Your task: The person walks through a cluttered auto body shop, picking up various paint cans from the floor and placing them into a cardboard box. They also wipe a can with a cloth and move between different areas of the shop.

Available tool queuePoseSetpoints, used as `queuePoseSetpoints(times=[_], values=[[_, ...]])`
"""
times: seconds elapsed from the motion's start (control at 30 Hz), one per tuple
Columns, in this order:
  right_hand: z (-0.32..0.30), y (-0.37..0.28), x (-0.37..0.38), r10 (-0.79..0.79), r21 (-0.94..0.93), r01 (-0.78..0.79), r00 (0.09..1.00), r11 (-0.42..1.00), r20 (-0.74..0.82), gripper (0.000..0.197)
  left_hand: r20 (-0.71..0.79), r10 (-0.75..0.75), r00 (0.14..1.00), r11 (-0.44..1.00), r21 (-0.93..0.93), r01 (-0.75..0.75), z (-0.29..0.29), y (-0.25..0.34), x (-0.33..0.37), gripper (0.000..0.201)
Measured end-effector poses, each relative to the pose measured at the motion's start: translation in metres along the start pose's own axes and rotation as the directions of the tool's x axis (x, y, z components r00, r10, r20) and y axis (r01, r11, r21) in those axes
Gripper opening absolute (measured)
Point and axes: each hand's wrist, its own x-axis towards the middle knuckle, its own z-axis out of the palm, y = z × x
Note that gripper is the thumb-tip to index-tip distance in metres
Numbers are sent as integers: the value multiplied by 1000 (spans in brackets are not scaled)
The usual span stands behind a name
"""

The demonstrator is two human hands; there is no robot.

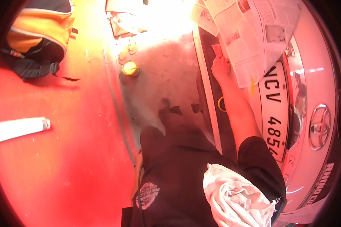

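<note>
My right hand (220, 68) reaches up along the car's rear, its fingers curled at a small flat red piece (216, 49) whose kind I cannot make out. It works beside newspaper sheets (240, 36) that cover part of the bodywork and the top of the licence plate (274, 113). A strip of yellow tape (252, 85) shows at the paper's lower edge. My left hand (139, 158) hangs low by my side, near a thin dark hose or cord (140, 189); its fingers are mostly hidden.
A light-coloured cloth (235, 196) drapes over my shoulder. An open can with yellow contents (130, 68) stands on the floor near a pair of sandals (127, 51). Farther left are an orange and black bag (38, 38) and a white tube (21, 129). Strong glare washes out the top.
</note>
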Motion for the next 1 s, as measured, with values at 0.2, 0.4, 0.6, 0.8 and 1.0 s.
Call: queuePoseSetpoints(times=[0.2,0.4,0.6,0.8,1.0], values=[[19,10,18,68,113,-73,997,991,46,34,223,-271,936,958,-36,286,-25,138,91,30],[21,31,-5,172,731,-435,896,525,409,34,298,-175,938,938,-238,251,-41,236,177,33],[-78,3,-15,-268,513,-511,839,-690,474,31,410,73,909,996,-76,-46,-23,299,271,27],[-114,-62,-3,-261,562,-468,873,-682,411,30,595,351,723,925,-340,-169,7,495,247,36],[-150,-107,-1,-358,788,-511,847,-344,393,26,681,447,580,890,-408,-206,20,588,229,37]])
